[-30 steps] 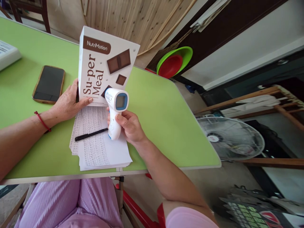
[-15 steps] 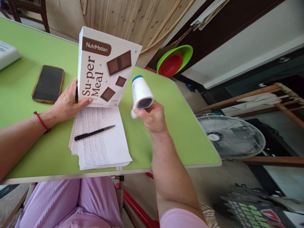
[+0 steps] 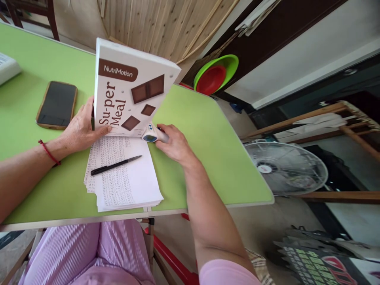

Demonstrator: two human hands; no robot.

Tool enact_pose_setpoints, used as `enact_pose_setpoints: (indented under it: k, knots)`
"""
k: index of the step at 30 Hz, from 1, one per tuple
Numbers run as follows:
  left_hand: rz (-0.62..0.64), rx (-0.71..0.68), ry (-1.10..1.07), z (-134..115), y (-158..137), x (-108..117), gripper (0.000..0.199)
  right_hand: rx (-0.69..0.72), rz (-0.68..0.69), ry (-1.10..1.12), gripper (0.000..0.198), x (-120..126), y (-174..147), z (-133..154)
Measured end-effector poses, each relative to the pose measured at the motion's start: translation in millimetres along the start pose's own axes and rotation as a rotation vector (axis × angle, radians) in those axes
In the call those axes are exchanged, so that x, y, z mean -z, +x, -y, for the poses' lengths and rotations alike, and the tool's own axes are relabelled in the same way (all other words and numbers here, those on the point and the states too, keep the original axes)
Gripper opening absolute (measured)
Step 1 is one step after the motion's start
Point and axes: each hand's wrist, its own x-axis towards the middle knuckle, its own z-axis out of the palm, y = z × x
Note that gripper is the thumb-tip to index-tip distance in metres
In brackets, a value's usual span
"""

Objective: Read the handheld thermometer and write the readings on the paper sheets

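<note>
A white NutriMotion "Su-per Meal" box (image 3: 127,89) with chocolate squares on its front stands tilted over the green table (image 3: 219,158). My left hand (image 3: 80,126) grips its lower left edge, thumb on the front and fingers behind. My right hand (image 3: 174,144) is closed round the handle of a white and blue infrared thermometer (image 3: 151,132), at the box's lower right corner. Part of the thermometer is hidden behind the box. Below the box lies a stack of handwritten paper (image 3: 142,184), with a black pen (image 3: 115,165) across it.
A phone (image 3: 57,103) in a brown case lies left of the box. At the far left edge is a white object (image 3: 8,68). Beyond the table are green and red basins (image 3: 230,65), a fan (image 3: 287,168) and a wooden frame (image 3: 338,194).
My right hand has moved left and slightly down, bringing the thermometer from the open air to behind the box's lower right corner. The box top has tipped slightly; my left hand keeps its grip.
</note>
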Motion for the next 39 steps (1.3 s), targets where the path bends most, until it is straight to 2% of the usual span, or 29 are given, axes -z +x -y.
enact_pose_setpoints:
  k: [7,10,12,14,17,20,23,26,29,31,33,37,39]
  knots:
    - [-0.007,0.023,0.027,5,-1,-2,0.095,0.051,-0.096,0.048,0.064,-2,-2,-3]
    - [-0.002,0.03,0.031,4,-1,-1,0.095,0.12,-0.227,0.093,0.043,6,-10,10]
    - [-0.002,0.01,0.03,3,-1,0,0.093,0.225,-0.244,0.186,0.022,12,-16,22]
    - [-0.01,-0.006,0.024,3,-1,0,0.091,0.367,-0.151,0.31,0.012,15,-22,35]
    - [-0.038,0.001,0.015,4,-2,-1,0.087,0.533,0.039,0.402,0.014,10,-28,48]
    - [-0.064,0.01,0.014,7,-2,-3,0.084,0.604,0.136,0.341,0.016,-1,-31,52]
    - [-0.063,0.017,0.028,8,-2,-3,0.084,0.63,0.157,0.283,0.016,-5,-32,53]
    - [-0.035,0.056,0.046,6,-1,-3,0.086,0.58,0.117,0.369,0.016,-2,-34,57]
    - [-0.018,0.071,0.031,3,1,-3,0.089,0.36,-0.019,0.61,0.013,-1,-35,64]
    - [-0.03,0.052,0.017,3,1,-4,0.084,0.196,-0.126,0.803,0.015,-4,-37,69]
    - [-0.054,0.023,0.009,5,1,-5,0.079,0.091,-0.18,0.954,0.017,-9,-37,74]
    - [-0.068,0.002,0.011,8,0,-5,0.077,-0.015,-0.124,1.054,0.016,-21,-33,77]
    - [-0.042,0.033,0.012,8,-1,-5,0.084,-0.058,-0.084,1.057,0.019,-26,-30,77]
